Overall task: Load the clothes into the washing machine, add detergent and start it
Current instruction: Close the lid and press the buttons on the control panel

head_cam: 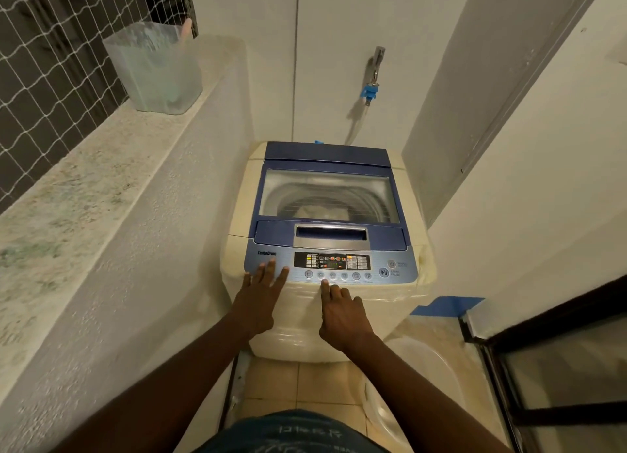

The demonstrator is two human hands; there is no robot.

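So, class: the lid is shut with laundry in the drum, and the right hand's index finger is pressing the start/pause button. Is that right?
Not quite. In the head view the right hand points its index finger at a small button in the row under the display, not the start/pause button. The lid is shut, laundry inside.

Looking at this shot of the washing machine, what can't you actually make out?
All in the head view:
- Button labels on the control panel: too small.
- Load in the drum: hazy through the closed lid.
- Whether the right hand touches a button: unclear.
- Container contents: blurred by translucent walls.
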